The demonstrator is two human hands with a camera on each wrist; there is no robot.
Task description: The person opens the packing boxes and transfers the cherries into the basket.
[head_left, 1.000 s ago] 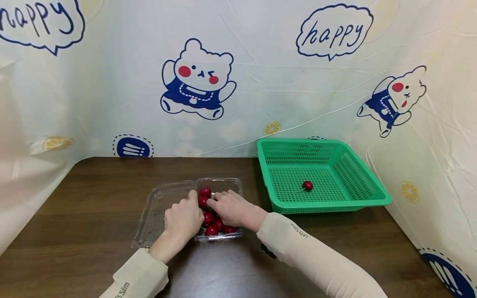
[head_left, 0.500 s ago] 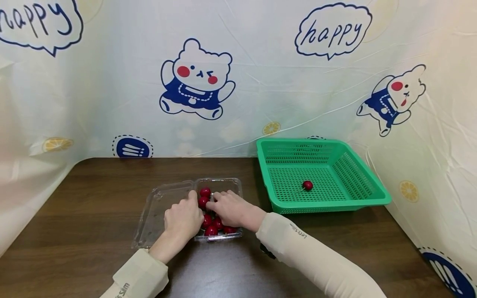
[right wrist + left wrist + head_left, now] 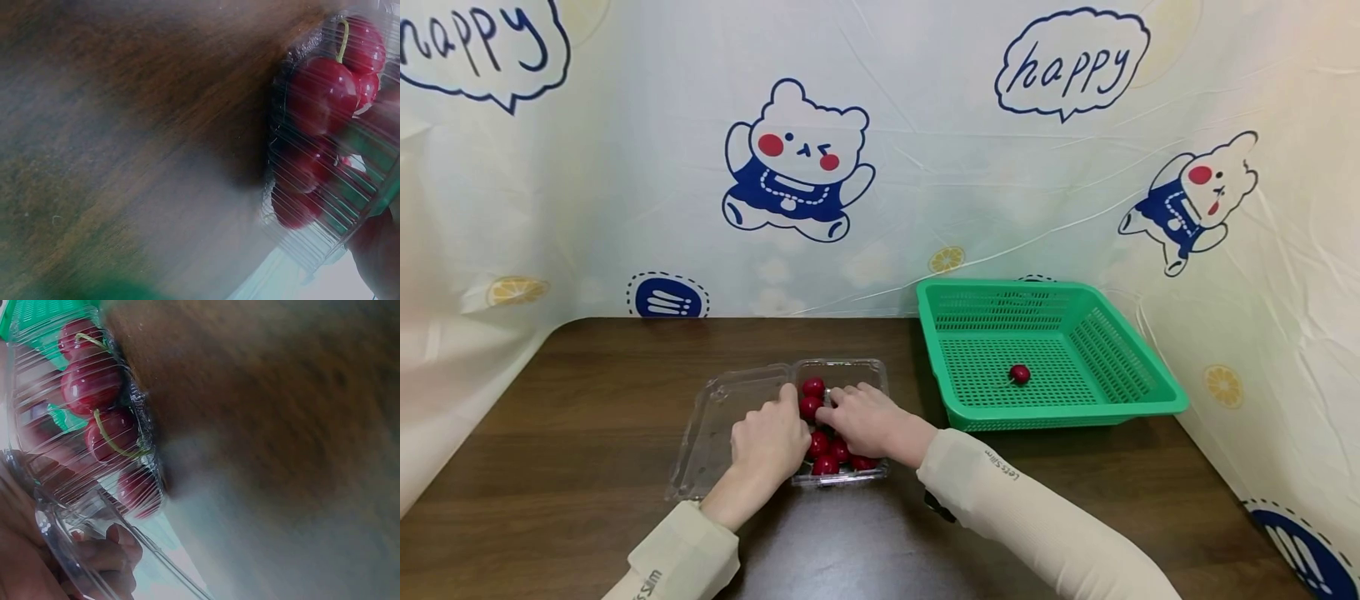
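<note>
A clear plastic clamshell container (image 3: pixel 877 473) stands on the table, holding several red cherries (image 3: pixel 825 464) with green stems. Its lid (image 3: pixel 706 442) is folded back to the left. My left hand (image 3: pixel 771 442) grips the container's hinge side; in the left wrist view, curled fingertips (image 3: pixel 122 544) show through the plastic. My right hand (image 3: pixel 868 425) reaches over the right wall and down among the cherries, thumb pointing left. Its fingertips are mostly hidden, and I cannot tell whether they pinch a cherry. Through the ribbed wall, more cherries (image 3: pixel 322 94) show in the right wrist view.
A green plastic basket (image 3: pixel 1052 412) stands at the back right with a single cherry (image 3: pixel 1019 374) inside. The dark wooden table (image 3: pixel 550 450) runs back to a printed curtain (image 3: pixel 910 167) that also encloses the sides.
Several cherries at the container's near end have shifted slightly under my right hand. Both hands stay in nearly the same place, and the basket is unchanged.
</note>
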